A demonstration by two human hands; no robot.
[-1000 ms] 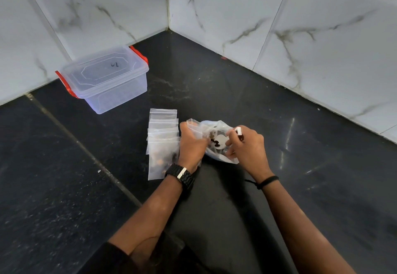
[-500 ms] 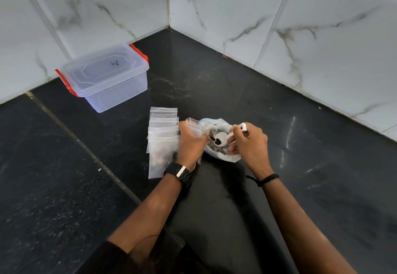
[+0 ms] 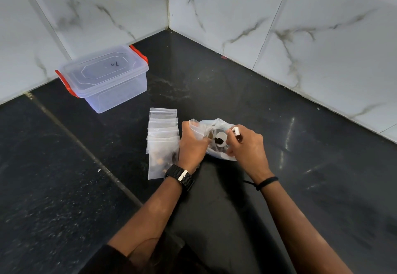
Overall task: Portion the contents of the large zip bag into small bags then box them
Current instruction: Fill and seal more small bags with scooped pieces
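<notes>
fingers (image 3: 233,133) gripping large zip bag (image 3: 211,133) mouth

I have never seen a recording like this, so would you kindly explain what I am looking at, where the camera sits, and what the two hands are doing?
There is no machine here: the picture comes from one wide-angle camera worn on a person's head, looking forward and down at their own bare hands over a dark stone floor in a tiled corner.

The left hand, with a black watch at the wrist, grips the open mouth of the large zip bag, which holds small dark and pale pieces. The right hand pinches a small white piece in its fingers, just above that bag's mouth.

Beside the left hand lies a row of overlapping small bags; the nearest seems to have something in it. Further off, by the wall, stands a clear lidded box with red clips, its lid on.
</notes>
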